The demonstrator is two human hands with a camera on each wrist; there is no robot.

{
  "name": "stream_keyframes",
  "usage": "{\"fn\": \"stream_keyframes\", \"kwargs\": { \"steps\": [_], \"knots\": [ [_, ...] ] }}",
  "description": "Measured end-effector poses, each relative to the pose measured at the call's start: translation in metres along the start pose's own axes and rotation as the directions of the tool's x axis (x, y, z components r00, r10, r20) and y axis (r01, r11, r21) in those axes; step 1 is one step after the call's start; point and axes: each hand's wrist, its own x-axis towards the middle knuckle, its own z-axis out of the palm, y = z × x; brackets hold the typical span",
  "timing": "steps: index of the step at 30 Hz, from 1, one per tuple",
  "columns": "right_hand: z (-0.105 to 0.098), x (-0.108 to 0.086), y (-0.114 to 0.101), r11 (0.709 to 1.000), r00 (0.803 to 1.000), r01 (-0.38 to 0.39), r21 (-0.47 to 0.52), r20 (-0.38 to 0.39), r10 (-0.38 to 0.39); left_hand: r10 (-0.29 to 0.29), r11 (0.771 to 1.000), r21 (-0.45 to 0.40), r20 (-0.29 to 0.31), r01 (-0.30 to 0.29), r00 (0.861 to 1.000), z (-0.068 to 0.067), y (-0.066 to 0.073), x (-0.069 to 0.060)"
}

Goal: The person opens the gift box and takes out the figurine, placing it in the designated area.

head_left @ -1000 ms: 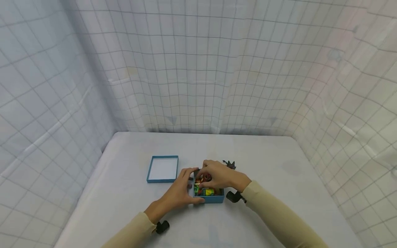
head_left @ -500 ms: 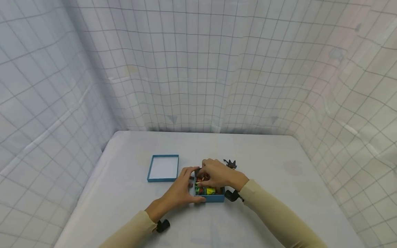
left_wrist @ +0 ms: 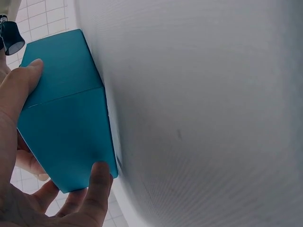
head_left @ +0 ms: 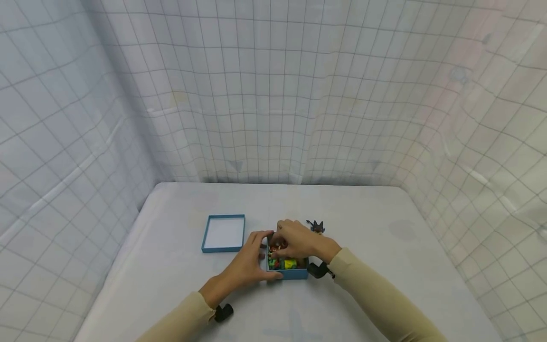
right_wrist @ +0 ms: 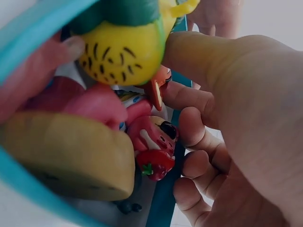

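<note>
A teal box (head_left: pixel 295 274) full of small toy figures stands on the table in the head view. My left hand (head_left: pixel 248 263) grips its left end, thumb along the near wall and fingers around the far side. Inside the box, my right hand (head_left: pixel 301 240) has its fingers bent among the toys. In the right wrist view, its index finger touches an orange-red toy figure (right_wrist: pixel 158 90), and the thumb tip is hidden behind a yellow figure with black marks (right_wrist: pixel 111 54). A pink figure with a strawberry (right_wrist: pixel 154 146) and a tan block-like toy (right_wrist: pixel 68 153) lie below.
A shallow teal-rimmed lid (head_left: pixel 223 249) lies left of the box. A dark spiky-haired figure (head_left: pixel 317 226) is just beyond the box at its far right, partly behind my right hand. White gridded cloth (head_left: pixel 273 95) surrounds the table (head_left: pixel 367 285) at the back and sides.
My right hand shifts slightly left inside the box, and its thumb comes away from the yellow toy towards the index finger. My left hand keeps its grip on the box.
</note>
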Motion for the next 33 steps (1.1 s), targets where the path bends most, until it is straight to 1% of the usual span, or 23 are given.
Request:
{"fn": "stream_keyframes", "kwargs": {
  "steps": [5, 8, 13, 20, 23, 30, 33],
  "knots": [
    [0.002, 0.000, 0.000, 1.000, 1.000, -0.008, 0.023, -0.005, 0.009, 0.003, 1.000, 0.003, -0.003, -0.003, 1.000, 0.000, -0.001, -0.001],
    [0.002, -0.001, 0.000, 0.999, 1.000, -0.014, 0.051, -0.003, 0.014, 0.000, 1.000, -0.001, -0.002, 0.000, 1.000, -0.001, -0.001, -0.002],
    [0.002, -0.003, 0.002, 0.995, 1.000, -0.020, 0.101, -0.002, 0.021, 0.014, 1.000, -0.013, -0.003, -0.014, 1.000, -0.002, -0.001, -0.003],
    [0.000, -0.006, 0.004, 0.986, 1.000, 0.007, 0.167, -0.018, -0.004, 0.037, 0.999, -0.028, -0.007, -0.037, 0.999, -0.003, -0.002, -0.001],
    [0.000, -0.007, 0.004, 0.981, 0.999, 0.016, 0.192, -0.034, -0.009, 0.033, 0.999, -0.039, -0.008, -0.034, 0.999, -0.003, -0.002, 0.000],
    [0.000, -0.011, 0.000, 0.982, 0.997, 0.039, 0.187, -0.069, -0.027, 0.024, 0.999, -0.036, 0.004, -0.024, 1.000, -0.004, -0.001, -0.002],
    [0.000, -0.014, 0.000, 0.978, 0.995, 0.049, 0.203, -0.091, -0.031, 0.022, 0.999, -0.041, 0.008, -0.021, 1.000, -0.003, -0.001, -0.002]
  ]
}}
